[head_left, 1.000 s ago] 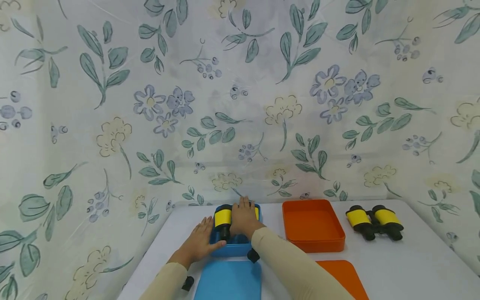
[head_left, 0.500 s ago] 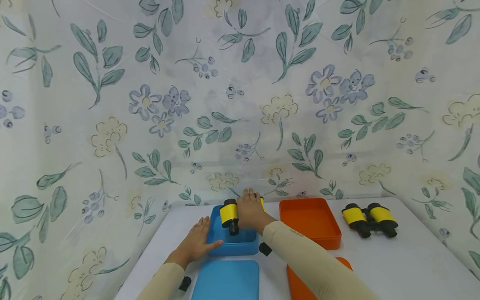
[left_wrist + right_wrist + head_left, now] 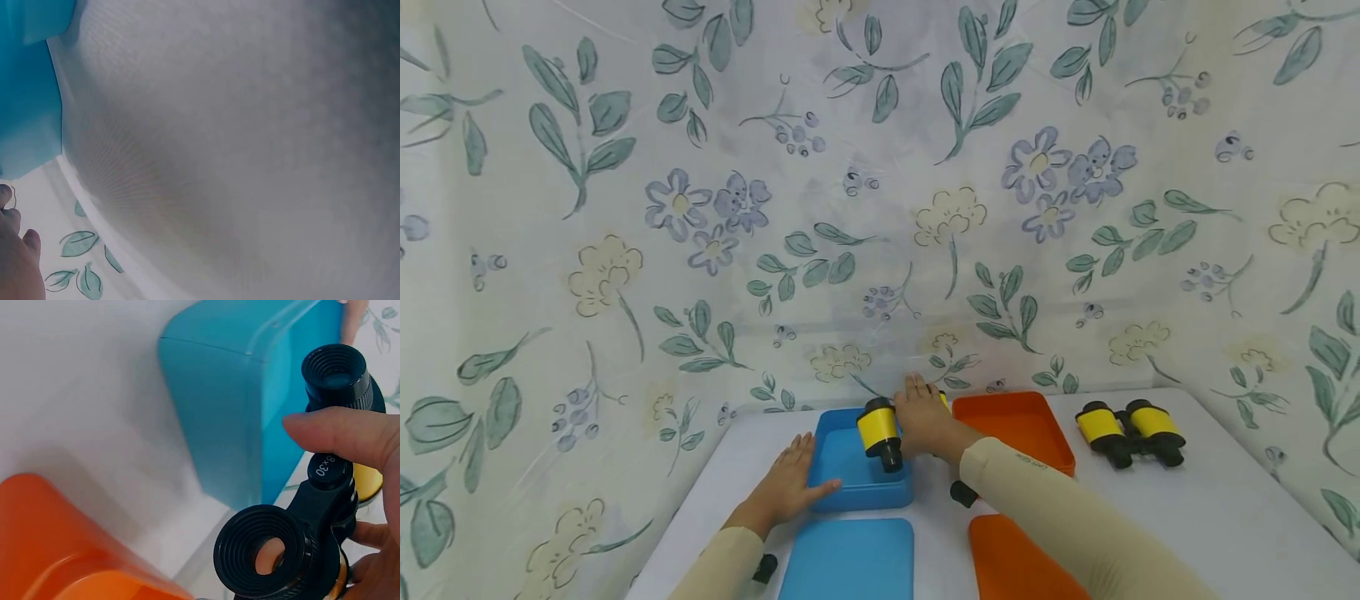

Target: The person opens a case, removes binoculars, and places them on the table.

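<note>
Now binocs point(image 3: 882, 432) lifted rightward off blue box point(image 3: 850, 467)

The right hand point(image 3: 925, 421) has lifted the yellow and black binoculars point(image 3: 880, 432) out of the blue box point(image 3: 850, 467). They moved toward 3 o'clock, over the box's right edge, nearer the orange box point(image 3: 1022, 429).

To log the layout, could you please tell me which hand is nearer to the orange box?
Right. The right hand, gripping binoculars, hovers just left of the orange box; the left hand rests beyond the blue box.
</note>
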A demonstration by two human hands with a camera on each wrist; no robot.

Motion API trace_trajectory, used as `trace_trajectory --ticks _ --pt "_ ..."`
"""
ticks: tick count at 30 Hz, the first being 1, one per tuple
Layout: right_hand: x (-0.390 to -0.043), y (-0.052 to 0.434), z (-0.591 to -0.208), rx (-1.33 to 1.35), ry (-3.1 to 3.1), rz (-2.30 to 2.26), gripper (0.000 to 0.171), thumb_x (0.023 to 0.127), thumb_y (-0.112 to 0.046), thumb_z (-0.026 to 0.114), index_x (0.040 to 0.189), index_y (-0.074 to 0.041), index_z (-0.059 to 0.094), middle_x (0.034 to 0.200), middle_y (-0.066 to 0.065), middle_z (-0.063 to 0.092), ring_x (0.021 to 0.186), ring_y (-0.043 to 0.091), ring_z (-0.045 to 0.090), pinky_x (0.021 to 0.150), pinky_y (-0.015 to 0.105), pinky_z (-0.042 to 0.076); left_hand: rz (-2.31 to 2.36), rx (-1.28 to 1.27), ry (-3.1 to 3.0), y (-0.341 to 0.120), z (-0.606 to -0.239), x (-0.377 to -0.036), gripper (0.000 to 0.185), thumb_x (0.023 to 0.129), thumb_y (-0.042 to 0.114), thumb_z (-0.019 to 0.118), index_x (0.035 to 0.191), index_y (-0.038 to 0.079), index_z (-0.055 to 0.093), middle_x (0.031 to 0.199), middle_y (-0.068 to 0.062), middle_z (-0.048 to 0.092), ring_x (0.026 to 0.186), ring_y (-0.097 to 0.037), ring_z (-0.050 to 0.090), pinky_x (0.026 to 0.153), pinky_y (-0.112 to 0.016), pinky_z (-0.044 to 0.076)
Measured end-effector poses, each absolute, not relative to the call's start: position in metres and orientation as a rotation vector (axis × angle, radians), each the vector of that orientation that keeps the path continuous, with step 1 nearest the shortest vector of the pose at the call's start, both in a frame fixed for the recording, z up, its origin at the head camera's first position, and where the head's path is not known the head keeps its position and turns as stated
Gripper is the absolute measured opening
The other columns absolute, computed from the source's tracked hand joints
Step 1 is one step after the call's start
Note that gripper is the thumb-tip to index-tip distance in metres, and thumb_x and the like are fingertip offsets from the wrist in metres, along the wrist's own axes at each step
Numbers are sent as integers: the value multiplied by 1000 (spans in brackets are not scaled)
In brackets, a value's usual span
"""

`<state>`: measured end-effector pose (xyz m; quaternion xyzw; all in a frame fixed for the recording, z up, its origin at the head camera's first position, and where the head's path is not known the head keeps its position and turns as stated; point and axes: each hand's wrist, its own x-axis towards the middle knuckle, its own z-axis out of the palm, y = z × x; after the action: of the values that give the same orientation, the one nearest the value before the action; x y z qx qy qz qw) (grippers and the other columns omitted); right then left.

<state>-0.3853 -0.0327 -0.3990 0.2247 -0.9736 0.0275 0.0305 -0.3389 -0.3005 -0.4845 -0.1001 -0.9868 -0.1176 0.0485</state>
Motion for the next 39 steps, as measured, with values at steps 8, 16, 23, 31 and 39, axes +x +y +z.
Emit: trace_trajectory --ticks 8,16,23,31,39 --pt "-380 -5 -403 703 -3021 93 104 62 -35 91 146 -6 36 160 19 13 146 35 9 116 52 10 -365 -329 -3008 -300 -485 -342 107 86 73 49 151 -7 20 157 -24 19 145 -40 11 114 -57 13" --pt "-376 29 -408 694 -2986 81 97 58 -36 92 138 -7 44 158 21 18 145 38 15 115 54 13 -392 -346 -3000 -301 -484 -341 107 87 71 49 151 -8 17 157 -24 18 145 -41 10 114 -56 13" --pt "-372 61 -403 711 -2988 84 105 56 -54 90 137 -7 43 157 23 19 145 40 13 114 55 13 -390 -370 -2991 -303 -484 -342 105 88 70 49 151 -8 19 157 -24 19 145 -41 11 114 -56 13" --pt "-366 90 -403 690 -2988 92 117 56 -62 86 144 -3 38 157 25 19 144 42 15 114 57 15 -394 -372 -2989 -302 -486 -342 106 87 72 48 151 -8 19 157 -24 19 145 -41 11 114 -57 13" --pt "-361 117 -400 724 -2975 128 105 58 -49 91 140 -4 43 155 25 23 143 44 15 113 59 15 -385 -371 -2995 -300 -483 -342 105 88 70 49 150 -9 20 156 -26 20 144 -42 12 113 -58 13"
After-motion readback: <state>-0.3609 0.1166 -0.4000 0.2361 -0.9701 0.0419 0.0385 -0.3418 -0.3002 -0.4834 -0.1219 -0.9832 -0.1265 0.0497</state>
